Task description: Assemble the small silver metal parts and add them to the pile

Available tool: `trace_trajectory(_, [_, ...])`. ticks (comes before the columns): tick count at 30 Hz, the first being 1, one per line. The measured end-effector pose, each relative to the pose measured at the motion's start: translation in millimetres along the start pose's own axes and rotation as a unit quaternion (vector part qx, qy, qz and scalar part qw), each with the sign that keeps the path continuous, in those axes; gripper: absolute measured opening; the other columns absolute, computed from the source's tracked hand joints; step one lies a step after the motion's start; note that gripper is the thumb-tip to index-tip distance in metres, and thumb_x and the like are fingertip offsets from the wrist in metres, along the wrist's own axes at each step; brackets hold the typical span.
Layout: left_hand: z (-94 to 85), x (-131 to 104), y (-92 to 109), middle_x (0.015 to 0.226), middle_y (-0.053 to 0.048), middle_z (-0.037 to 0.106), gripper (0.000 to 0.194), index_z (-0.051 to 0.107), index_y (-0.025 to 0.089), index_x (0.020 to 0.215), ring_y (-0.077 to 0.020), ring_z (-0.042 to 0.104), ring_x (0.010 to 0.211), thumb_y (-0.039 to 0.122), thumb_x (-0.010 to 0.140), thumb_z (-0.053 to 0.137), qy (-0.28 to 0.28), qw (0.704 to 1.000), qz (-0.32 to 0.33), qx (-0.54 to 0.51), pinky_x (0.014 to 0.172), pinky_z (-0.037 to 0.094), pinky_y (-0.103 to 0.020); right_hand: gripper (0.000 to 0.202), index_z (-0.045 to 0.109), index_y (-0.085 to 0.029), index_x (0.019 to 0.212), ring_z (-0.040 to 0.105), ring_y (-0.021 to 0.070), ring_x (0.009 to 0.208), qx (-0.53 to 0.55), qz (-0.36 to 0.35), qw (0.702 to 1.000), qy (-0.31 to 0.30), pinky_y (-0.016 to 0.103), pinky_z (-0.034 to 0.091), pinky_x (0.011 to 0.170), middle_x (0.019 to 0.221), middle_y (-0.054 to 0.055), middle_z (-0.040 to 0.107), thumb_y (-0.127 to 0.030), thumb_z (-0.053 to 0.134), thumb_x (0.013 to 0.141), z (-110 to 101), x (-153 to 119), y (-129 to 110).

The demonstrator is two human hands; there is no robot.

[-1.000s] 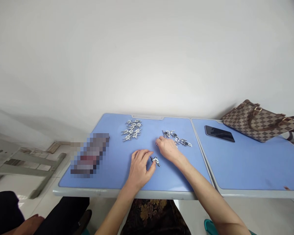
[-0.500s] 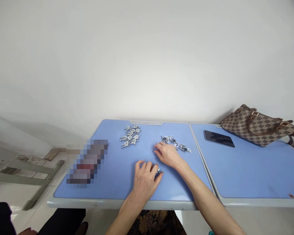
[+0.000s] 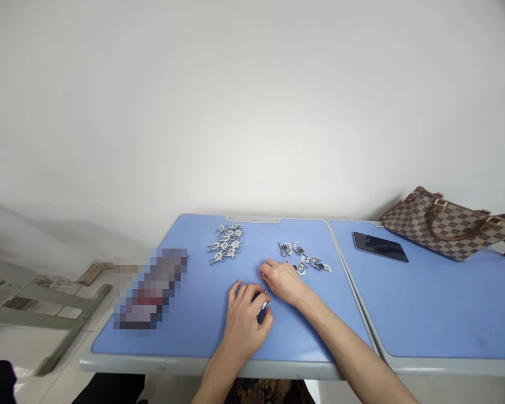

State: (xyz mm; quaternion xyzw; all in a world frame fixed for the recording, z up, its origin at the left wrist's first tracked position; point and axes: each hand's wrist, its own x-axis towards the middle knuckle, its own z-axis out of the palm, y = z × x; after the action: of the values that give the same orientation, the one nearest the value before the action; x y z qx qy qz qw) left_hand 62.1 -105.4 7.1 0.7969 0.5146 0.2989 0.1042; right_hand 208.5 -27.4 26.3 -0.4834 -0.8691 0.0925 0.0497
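Observation:
Close to the front of the blue table, my left hand [image 3: 244, 321] is curled around a small metal part [image 3: 262, 307], which shows between thumb and fingers. My right hand [image 3: 283, 280] is just beyond it to the right, thumb and fingertips pinched together. Whatever is in that pinch is too small to name. Loose metal parts [image 3: 302, 252], some with black round centres, lie beyond and to the right of my right hand, which partly covers them. Farther left sits a cluster of silver metal pieces [image 3: 226, 242] with ring ends and thin pins.
A blurred-out object [image 3: 154, 289] lies at the left of the blue table [image 3: 193, 331]. Across the seam, a second table [image 3: 437, 314] carries a black phone [image 3: 381, 247] and a checkered handbag [image 3: 441, 224]. Behind stands a white wall [image 3: 252, 112]. Someone's dark-clothed leg [image 3: 109, 388] shows at lower left.
My right hand has drawn back from the loose parts toward my left hand, its fingers now pinched. The metal part in my left hand sits at a different angle. The view has shifted slightly.

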Motion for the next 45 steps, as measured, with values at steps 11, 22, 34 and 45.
trace_trajectory(11, [7.0, -0.4, -10.3, 0.093, -0.001, 0.064, 0.024, 0.056, 0.021, 0.097, -0.0234, 0.058, 0.093, 0.018, 0.076, 0.068, -0.005, 0.998, -0.063, 0.003, 0.089, 0.037, -0.042, 0.016, 0.057, -0.020, 0.105, 0.065, 0.0181, 0.083, 0.070, 0.046, 0.996, 0.036, 0.026, 0.037, 0.065, 0.102, 0.004, 0.068, -0.025, 0.059, 0.090, -0.7, -10.1, 16.8])
trace_trajectory(22, [4.9, 2.3, -12.2, 0.092, 0.000, 0.064, 0.009, 0.060, 0.023, 0.091, -0.0218, 0.057, 0.092, 0.021, 0.083, 0.064, -0.030, 0.997, -0.067, 0.006, 0.085, 0.036, -0.038, 0.017, 0.061, -0.018, 0.101, 0.067, 0.0192, 0.080, -0.004, 0.039, 0.999, -0.003, 0.027, 0.039, 0.062, 0.101, 0.006, 0.067, -0.025, 0.046, 0.098, -1.0, -1.7, -0.3])
trace_trajectory(34, [6.3, 0.9, -13.7, 0.107, -0.004, 0.066, 0.036, 0.058, 0.022, 0.111, -0.0240, 0.057, 0.105, 0.009, 0.077, 0.057, 0.001, 0.998, -0.065, 0.001, 0.096, 0.037, -0.042, 0.025, 0.060, -0.014, 0.104, 0.065, 0.0189, 0.076, -0.029, 0.026, 0.999, -0.037, 0.027, 0.042, 0.064, 0.102, 0.011, 0.063, -0.006, 0.039, 0.092, -5.0, -9.4, -0.4])
trace_trajectory(45, [2.0, 0.3, -17.5, 0.098, -0.004, 0.066, 0.009, 0.061, 0.023, 0.096, -0.0231, 0.058, 0.097, 0.022, 0.090, 0.055, -0.001, 0.997, -0.075, 0.000, 0.086, 0.040, -0.037, 0.013, 0.066, -0.017, 0.084, 0.051, 0.0119, 0.067, 0.379, 0.039, 0.924, -0.033, 0.022, 0.038, 0.062, 0.071, -0.002, 0.060, -0.021, 0.054, 0.087, 2.2, -16.2, 7.6])
